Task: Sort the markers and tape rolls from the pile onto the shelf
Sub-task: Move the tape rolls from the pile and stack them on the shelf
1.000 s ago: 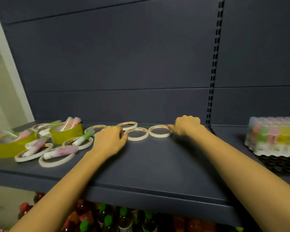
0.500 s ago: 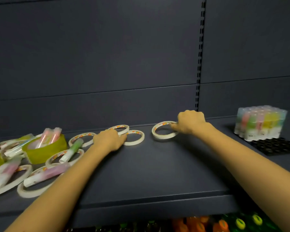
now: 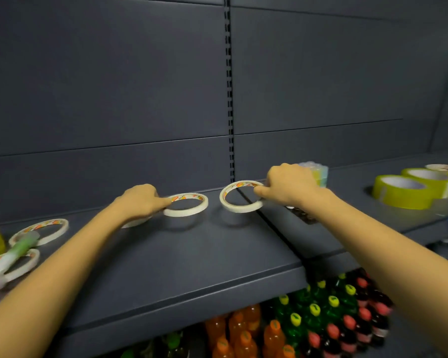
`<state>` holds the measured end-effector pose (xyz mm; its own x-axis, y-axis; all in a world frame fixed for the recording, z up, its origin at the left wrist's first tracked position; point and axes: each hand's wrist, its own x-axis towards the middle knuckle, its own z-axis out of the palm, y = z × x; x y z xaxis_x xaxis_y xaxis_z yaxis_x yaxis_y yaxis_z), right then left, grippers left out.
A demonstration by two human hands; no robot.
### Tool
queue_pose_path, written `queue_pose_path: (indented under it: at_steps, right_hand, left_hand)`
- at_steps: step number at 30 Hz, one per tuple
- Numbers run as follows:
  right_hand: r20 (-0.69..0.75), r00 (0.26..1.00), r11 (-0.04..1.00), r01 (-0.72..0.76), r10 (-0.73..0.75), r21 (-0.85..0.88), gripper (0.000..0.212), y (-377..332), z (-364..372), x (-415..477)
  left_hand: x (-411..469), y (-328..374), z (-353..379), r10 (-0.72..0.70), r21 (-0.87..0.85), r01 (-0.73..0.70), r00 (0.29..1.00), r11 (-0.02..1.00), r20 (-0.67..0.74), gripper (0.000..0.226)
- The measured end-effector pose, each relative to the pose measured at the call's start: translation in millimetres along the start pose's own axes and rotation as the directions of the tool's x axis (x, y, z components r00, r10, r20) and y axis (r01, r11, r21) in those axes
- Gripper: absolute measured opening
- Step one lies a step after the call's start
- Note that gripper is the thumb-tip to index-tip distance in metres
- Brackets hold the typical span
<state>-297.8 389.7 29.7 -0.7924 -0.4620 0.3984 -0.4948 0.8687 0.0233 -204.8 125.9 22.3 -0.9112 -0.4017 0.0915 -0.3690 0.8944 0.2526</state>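
My right hand (image 3: pixel 289 186) pinches a thin white tape roll (image 3: pixel 239 200), lifted slightly and tilted over the seam between two dark shelf boards (image 3: pixel 192 257). My left hand (image 3: pixel 140 202) grips a second thin white tape roll (image 3: pixel 186 204) by its left rim; another white roll lies partly hidden under that hand. At the far left lie more white tape rolls (image 3: pixel 40 231) with a green marker (image 3: pixel 13 255) across them. The rest of the pile is cut off by the frame edge.
Two wide yellow-green tape rolls (image 3: pixel 401 192) sit on the right shelf board, a white roll behind them. A pack of pastel markers (image 3: pixel 318 174) stands behind my right hand. Bottles (image 3: pixel 308 319) with coloured caps fill the level below the shelf.
Both hands have moved right along the shelf, each carrying a white tape roll. The view has swung right, so the pile has slid out at the left and the yellow-green rolls have appeared.
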Motion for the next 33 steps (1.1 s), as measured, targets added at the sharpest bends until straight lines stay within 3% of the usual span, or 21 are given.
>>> queue_pose_path:
  at_steps: [3, 6, 18, 33]
  right_hand:
    - [-0.047, 0.999, 1.000, -0.013, 0.013, 0.000, 0.039, 36.8, -15.7, -22.7]
    - [-0.076, 0.995, 0.998, -0.066, 0.066, 0.008, 0.047, 79.1, -29.6, -48.5]
    - [-0.056, 0.972, 0.971, -0.230, 0.227, -0.069, 0.047, 271.9, -53.5, -156.0]
    - [-0.050, 0.849, 0.848, -0.527, 0.525, -0.052, 0.060, 478.0, -57.7, -218.1]
  left_hand:
    - [-11.8, 43.1, -0.6, 0.070, -0.022, -0.071, 0.997, 0.997, -0.021, 0.047]
    - [-26.3, 87.8, 5.7, 0.138, -0.076, -0.140, 0.990, 0.987, -0.037, 0.044]
    - [-72.2, 280.2, 73.4, 0.352, -0.094, -0.353, 0.936, 0.931, -0.029, 0.048]
    - [-41.3, 528.3, 136.5, 0.536, -0.083, -0.539, 0.842, 0.838, -0.055, 0.044]
